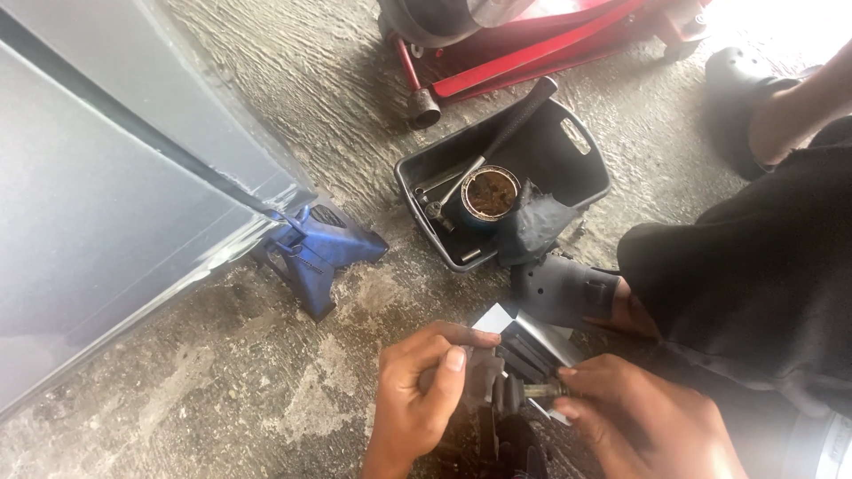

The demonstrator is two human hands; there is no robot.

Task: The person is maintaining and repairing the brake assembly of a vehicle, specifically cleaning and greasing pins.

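Here, both hands are working a brake pad set over the concrete floor (pixel 222 372).

The left hand (pixel 422 390) is pinching the dark brake pad (pixel 484 377) steady while the right hand (pixel 643 421) is closing its fingertips on the metal clip (pixel 540 390), near the black tool tray (pixel 590 173).

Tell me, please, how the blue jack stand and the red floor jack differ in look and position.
The blue jack stand is compact and sits under the grey car body's edge; the red floor jack is long, low and apart, near the black tray. The stand shows whole; the jack is cropped. Both rest on concrete.
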